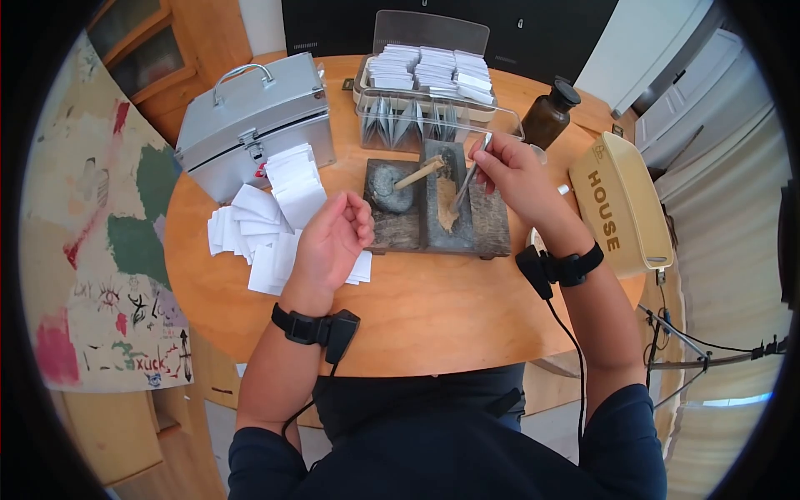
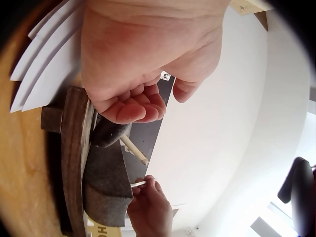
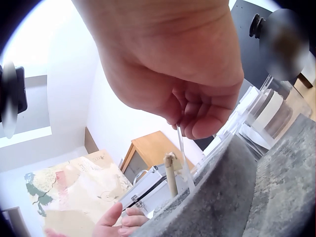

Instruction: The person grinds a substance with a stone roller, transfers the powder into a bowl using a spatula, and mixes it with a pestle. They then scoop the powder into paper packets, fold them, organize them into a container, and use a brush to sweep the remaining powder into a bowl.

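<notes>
My right hand (image 1: 521, 179) pinches a slim metal stick (image 1: 464, 190) between thumb and fingers. The stick slants down into a grey stone trough (image 1: 433, 240), its lower end at the tan powder (image 1: 447, 208) there. In the right wrist view the stick (image 3: 185, 160) reaches down behind the trough's raised edge. My left hand (image 1: 332, 237) hovers left of the trough with loosely curled fingers and nothing in them. Close to it, a round stone wheel (image 1: 387, 193) with a wooden handle (image 1: 417, 175) lies on the dark wooden base (image 1: 392, 237) that carries the trough.
White paper packets (image 1: 271, 221) lie piled at left before a silver metal case (image 1: 250, 125). Behind the trough, a clear box (image 1: 367, 125) holds folded packets. A brown bottle (image 1: 550, 117) and a yellow HOUSE bin (image 1: 617, 208) stand at right. Cables run from both wrist cameras.
</notes>
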The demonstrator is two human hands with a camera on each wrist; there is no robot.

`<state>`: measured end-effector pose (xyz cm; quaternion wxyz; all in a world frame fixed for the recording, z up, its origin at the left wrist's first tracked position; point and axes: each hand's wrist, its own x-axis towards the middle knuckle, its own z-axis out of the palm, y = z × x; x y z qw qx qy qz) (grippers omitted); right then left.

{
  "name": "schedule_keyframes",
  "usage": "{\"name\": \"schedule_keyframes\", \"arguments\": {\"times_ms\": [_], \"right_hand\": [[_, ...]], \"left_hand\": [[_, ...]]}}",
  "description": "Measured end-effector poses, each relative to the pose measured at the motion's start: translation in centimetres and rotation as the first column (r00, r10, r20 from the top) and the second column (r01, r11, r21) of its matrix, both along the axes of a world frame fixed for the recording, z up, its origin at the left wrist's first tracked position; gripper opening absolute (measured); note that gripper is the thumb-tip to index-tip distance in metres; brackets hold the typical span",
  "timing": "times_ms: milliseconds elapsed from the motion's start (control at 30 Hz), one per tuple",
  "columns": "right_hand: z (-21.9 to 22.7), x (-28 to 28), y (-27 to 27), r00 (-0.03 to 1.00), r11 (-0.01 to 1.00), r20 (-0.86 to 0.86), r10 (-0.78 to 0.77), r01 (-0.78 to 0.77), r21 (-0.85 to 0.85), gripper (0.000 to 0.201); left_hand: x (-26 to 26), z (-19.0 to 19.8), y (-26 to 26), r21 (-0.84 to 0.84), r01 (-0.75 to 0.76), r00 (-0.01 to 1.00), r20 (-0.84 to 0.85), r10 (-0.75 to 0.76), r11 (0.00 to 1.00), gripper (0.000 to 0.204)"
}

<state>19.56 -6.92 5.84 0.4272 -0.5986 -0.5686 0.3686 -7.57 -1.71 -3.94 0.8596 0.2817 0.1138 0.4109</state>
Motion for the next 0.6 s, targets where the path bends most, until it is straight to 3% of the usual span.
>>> {"name": "schedule_keyframes", "arguments": {"times_ms": [67, 167, 267, 333, 433, 600], "right_hand": [[0.18, -0.17, 0.16, 0.999, 1.0, -0.013, -0.031, 0.031, 0.004, 0.012], [0.25, -0.33, 0.3, 0.996, 0.997, -0.057, 0.063, -0.065, -0.039, 0.012], [-0.26, -0.23, 0.54, 0.996, 0.998, 0.076, 0.048, -0.05, 0.036, 0.012], [0.06, -0.23, 0.46, 0.996, 0.999, -0.089, 0.023, -0.026, -0.032, 0.012], [0.21, -0.68, 0.08, 0.987, 0.992, -0.134, 0.091, -0.101, -0.07, 0.011], [-0.5, -0.15, 0.64, 0.995, 0.997, -0.092, 0.043, -0.049, -0.065, 0.012]], "left_hand": [[-0.07, 0.05, 0.04, 0.002, 0.0, 1.0, 0.001, 0.0, 1.0, 0.022], [0.0, -0.04, 0.06, 0.005, 0.008, 1.0, 0.004, -0.008, 1.0, 0.022], [0.03, -0.05, -0.03, 0.007, -0.007, 1.0, -0.01, 0.007, 1.0, 0.022], [-0.04, -0.07, 0.06, 0.007, 0.001, 1.0, 0.01, -0.001, 1.0, 0.022], [-0.02, -0.11, 0.02, 0.002, -0.001, 1.0, 0.005, 0.001, 1.0, 0.022], [0.01, 0.05, 0.01, 0.015, -0.006, 1.0, -0.008, 0.006, 1.0, 0.022]]}}
